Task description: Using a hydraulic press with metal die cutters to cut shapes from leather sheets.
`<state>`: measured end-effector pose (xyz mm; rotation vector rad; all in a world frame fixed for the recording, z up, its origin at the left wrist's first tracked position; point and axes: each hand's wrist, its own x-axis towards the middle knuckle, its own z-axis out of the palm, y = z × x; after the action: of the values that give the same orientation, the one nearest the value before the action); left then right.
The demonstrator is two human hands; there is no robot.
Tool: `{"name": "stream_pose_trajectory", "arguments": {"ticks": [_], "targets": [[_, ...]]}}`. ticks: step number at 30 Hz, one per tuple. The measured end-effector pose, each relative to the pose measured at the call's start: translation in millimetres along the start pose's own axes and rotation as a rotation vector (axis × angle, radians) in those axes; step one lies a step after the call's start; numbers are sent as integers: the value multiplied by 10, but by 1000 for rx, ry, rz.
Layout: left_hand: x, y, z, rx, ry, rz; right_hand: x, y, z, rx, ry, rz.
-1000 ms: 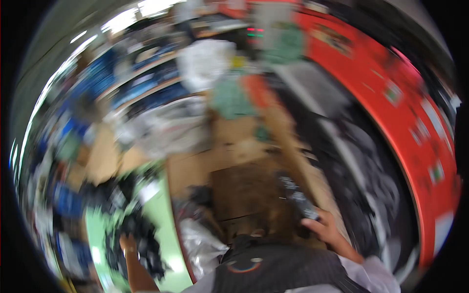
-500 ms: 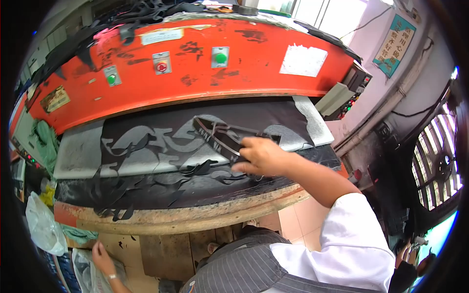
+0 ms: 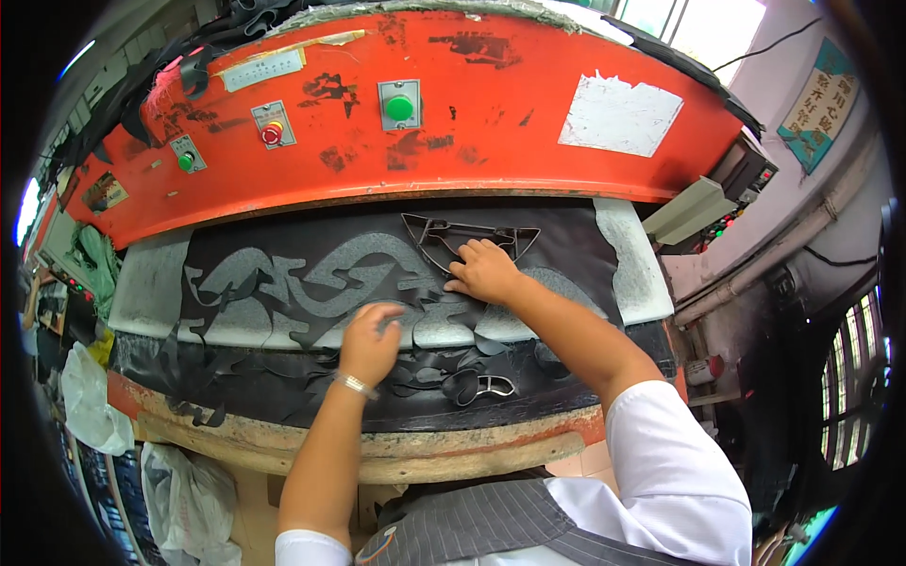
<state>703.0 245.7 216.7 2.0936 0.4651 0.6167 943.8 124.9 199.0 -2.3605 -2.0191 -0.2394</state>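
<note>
My right hand (image 3: 485,272) grips the near edge of a metal cutting die (image 3: 444,257), a boat-shaped frame of thin dark blades with crossbars. The die lies on a dark sheet of leather-like material (image 3: 576,241) with curved shapes cut out of it. My left hand (image 3: 370,341), slightly blurred, hovers over the sheet's near edge with thumb and fingers apart and nothing seen in it. Nearer to me, a small silver-edged die (image 3: 494,385) sits beside loose dark scraps (image 3: 425,363).
A red press beam (image 3: 510,123) with green and red push buttons spans the far side. Under the sheet lies a pale cutting board (image 3: 634,264). The table's wooden front edge (image 3: 453,453) is worn. Plastic bags (image 3: 94,401) hang at the left; a control box (image 3: 694,203) stands right.
My left hand has come up from beside the table to above the sheet. The die, tilted in my right hand before, now lies flat on the far part of the sheet.
</note>
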Motion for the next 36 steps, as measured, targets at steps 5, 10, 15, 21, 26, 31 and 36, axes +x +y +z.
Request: {"name": "stream_pose_trajectory", "arguments": {"ticks": [5, 10, 15, 21, 26, 31, 36], "targets": [[472, -190, 614, 95, 8, -39, -314, 316, -105, 234, 350, 159], [544, -377, 1012, 351, 88, 8, -645, 537, 123, 361, 150, 500], [578, -305, 994, 285, 15, -7, -647, 791, 196, 545, 230, 421], [568, -291, 954, 240, -24, 17, -661, 901, 222, 623, 230, 421], [574, -312, 903, 184, -22, 42, -653, 945, 232, 671, 260, 368], [560, -343, 912, 204, -25, 52, -660, 888, 183, 529, 229, 312], [505, -689, 438, -366, 106, -85, -871, 322, -53, 203, 307, 524]]}}
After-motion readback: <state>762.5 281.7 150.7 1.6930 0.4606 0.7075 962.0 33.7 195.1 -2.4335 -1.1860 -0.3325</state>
